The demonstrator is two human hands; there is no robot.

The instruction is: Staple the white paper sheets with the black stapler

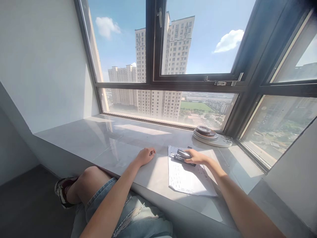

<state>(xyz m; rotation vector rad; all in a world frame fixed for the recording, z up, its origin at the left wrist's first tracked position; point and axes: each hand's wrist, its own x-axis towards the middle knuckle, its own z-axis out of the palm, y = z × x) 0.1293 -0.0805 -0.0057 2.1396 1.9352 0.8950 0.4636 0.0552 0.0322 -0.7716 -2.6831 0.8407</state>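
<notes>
My right hand [195,156] is closed around a black stapler-like object [183,153] over the upper part of some white papers [185,180] with dark marks. Other dark, slim items lie beneath and beside it, too small to name surely. My left hand [145,156] rests on the grey windowsill [119,142], left of the papers. Its fingers are curled in, and whatever they may hold is hidden.
A stack of round plates or discs [205,135] sits by the window's lower right corner, behind the papers. The window frame [173,87] runs along the back. My bent leg [95,181] is below the sill's front edge.
</notes>
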